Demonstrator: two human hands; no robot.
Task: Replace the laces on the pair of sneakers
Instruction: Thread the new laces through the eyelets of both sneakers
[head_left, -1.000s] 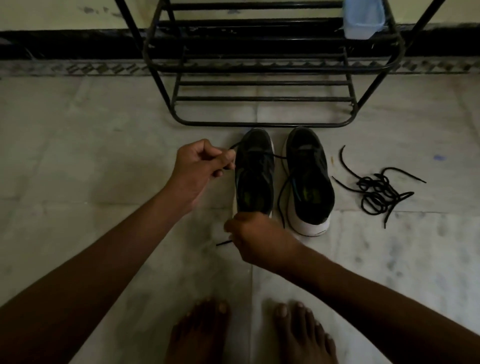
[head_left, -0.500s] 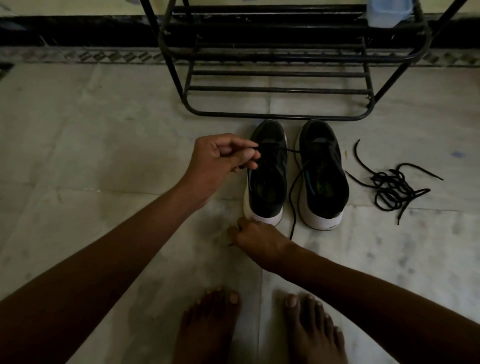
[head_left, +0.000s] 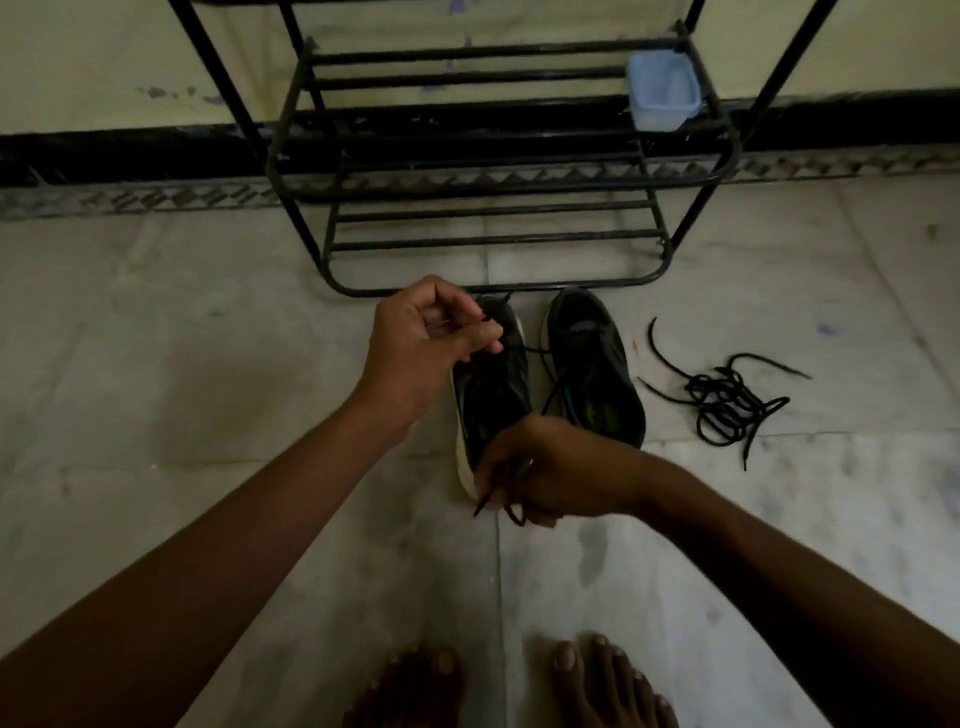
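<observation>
The left sneaker (head_left: 493, 395) and right sneaker (head_left: 592, 364), both black with white soles, stand side by side on a pale stone floor (head_left: 208, 364). Their long axes run away from the person, toes toward a black metal rack (head_left: 488, 210) and heels toward two bare feet (head_left: 608, 680). Green and blue show inside both. A thin black lace (head_left: 537, 351) leaves the left sneaker's forepart and drops through the gap between the pair. The left hand (head_left: 431, 338), fingers curled, pinches one end between thumb and forefinger above the toe. The right hand (head_left: 550, 473), curled over the heel, grips the other end, whose tip pokes out below the fingers. A tangle of loose laces (head_left: 722, 400) lies on the floor to the right, apart from the sneakers. A pale blue tub (head_left: 662, 98) sits on a rack shelf.
</observation>
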